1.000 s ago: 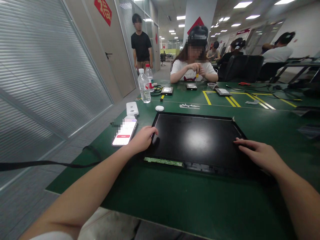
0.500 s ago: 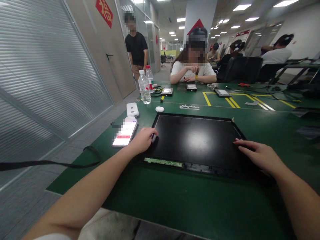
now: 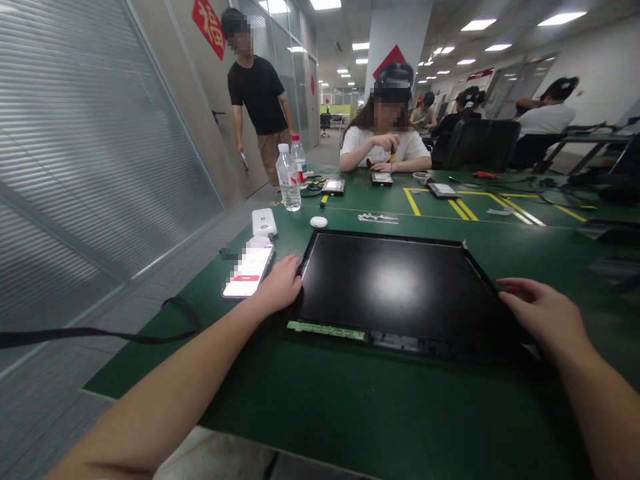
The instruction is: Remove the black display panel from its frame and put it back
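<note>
**Listener:** What lies furthest left?

**Describer:** A smartphone with a lit screen (image 3: pixel 249 270) lies flat on the green surface (image 3: pixel 350 413). It is just beside the left hand (image 3: pixel 280 287), at about ten o'clock from it. Further off, near eleven o'clock, stands a clear plastic water bottle (image 3: pixel 289 177).

**Listener:** And the hands?

**Describer:** The left hand is loosely curled, with its fingertips against the left short edge of a flat black rectangular panel (image 3: pixel 395 283). I cannot tell whether the fingers hook under that edge or only rest on it. The right hand (image 3: pixel 543 317) is open, palm down, with fingers spread at the panel's right short edge. Whether it touches or hovers is unclear.

**Listener:** Where is the panel itself?

**Describer:** It is straight ahead at twelve o'clock, flat on the surface between the two hands. Its long axis runs from nine o'clock to three o'clock, across the person's body. A narrow green circuit strip (image 3: pixel 327 330) shows along the near long edge, towards the left.

**Listener:** Which hand is nearer to it?

**Describer:** Each hand is at its own end. The left hand is pressed closer to its edge. The right hand is lower, towards the near right corner.

**Listener:** Is anyone else there?

**Describer:** A person in a white shirt (image 3: pixel 383 143) sits across the surface at twelve o'clock, well apart from the panel.
</note>
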A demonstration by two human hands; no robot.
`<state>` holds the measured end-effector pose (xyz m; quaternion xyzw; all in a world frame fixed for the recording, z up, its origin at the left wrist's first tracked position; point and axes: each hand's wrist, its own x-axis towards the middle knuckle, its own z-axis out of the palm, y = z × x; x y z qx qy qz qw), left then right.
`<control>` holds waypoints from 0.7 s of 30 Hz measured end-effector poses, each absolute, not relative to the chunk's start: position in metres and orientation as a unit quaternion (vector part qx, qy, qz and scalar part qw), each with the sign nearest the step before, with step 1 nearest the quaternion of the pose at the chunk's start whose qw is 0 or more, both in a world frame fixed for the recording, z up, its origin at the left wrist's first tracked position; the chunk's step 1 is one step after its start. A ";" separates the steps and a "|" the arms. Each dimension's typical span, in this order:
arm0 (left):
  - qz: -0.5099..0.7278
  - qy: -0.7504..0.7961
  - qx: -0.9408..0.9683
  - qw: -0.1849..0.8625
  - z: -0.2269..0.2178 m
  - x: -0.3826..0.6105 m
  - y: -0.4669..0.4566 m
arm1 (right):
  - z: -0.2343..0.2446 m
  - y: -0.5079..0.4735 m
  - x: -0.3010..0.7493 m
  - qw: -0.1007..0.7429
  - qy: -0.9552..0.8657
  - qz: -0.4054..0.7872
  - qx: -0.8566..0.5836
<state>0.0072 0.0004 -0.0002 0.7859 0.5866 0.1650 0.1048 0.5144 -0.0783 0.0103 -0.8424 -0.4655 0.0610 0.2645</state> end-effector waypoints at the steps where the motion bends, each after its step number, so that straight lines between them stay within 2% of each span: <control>1: 0.155 0.589 0.786 0.107 -0.001 0.007 0.001 | 0.010 -0.078 0.517 0.259 -0.464 0.059 -0.845; 7: 0.160 0.588 0.784 0.123 -0.002 0.003 0.003 | 0.000 -0.071 0.529 0.229 -0.461 0.093 -0.852; 15: 0.225 0.572 0.772 0.161 -0.001 0.003 0.005 | -0.014 -0.067 0.540 0.242 -0.481 0.073 -0.840; 19: 0.307 0.580 0.718 0.232 0.010 0.007 -0.002 | -0.013 -0.067 0.540 0.228 -0.472 0.072 -0.848; 21: 0.348 0.588 0.661 0.311 0.020 0.014 -0.009 | -0.012 -0.068 0.539 0.221 -0.470 0.072 -0.852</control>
